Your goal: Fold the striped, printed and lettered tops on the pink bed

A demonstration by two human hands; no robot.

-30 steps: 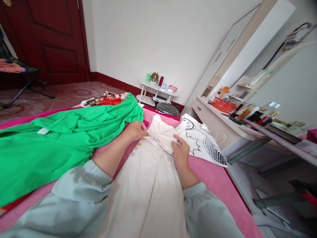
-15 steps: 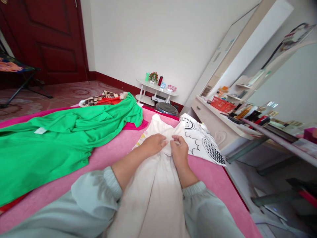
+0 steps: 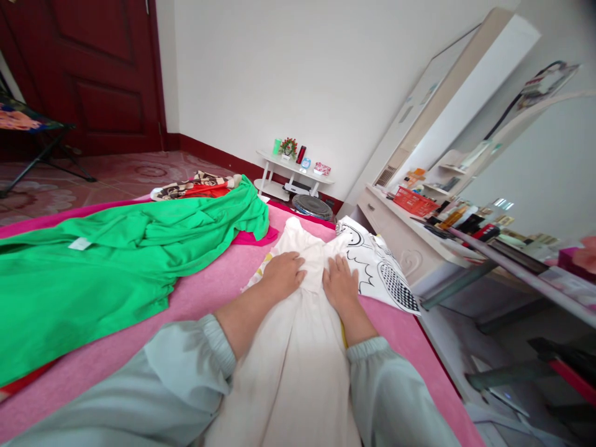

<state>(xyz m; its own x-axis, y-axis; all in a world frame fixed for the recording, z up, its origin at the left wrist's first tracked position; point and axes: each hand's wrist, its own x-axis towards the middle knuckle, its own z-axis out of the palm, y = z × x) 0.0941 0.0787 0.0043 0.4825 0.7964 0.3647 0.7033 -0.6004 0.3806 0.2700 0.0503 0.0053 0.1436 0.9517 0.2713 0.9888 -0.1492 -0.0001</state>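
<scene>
A white dress [image 3: 298, 366] lies stretched out toward me on the pink bedspread [image 3: 205, 288], its bodice at the far end and its long skirt running to the bottom of the view. My left hand [image 3: 285, 273] rests on the left side of the bodice near the waist, fingers laid out on the cloth. On the right side of the bodice my right hand [image 3: 341, 279] lies flat, fingers spread. Beyond it, partly under the dress, is a white cloth with black printed drawings [image 3: 379, 267]. A bit of yellow-patterned fabric peeks out beside my left hand.
A green garment [image 3: 116, 261] with a white tag covers the left of the bed, with a brown patterned cloth [image 3: 195, 185] behind it. To the right stands a dressing table holding a red basket [image 3: 414, 201] and several bottles. A small white shelf [image 3: 298, 166] is ahead.
Both hands have gone from pinched fingers near the middle of the bodice to lying flatter on its two sides, farther apart. The view has shifted slightly.
</scene>
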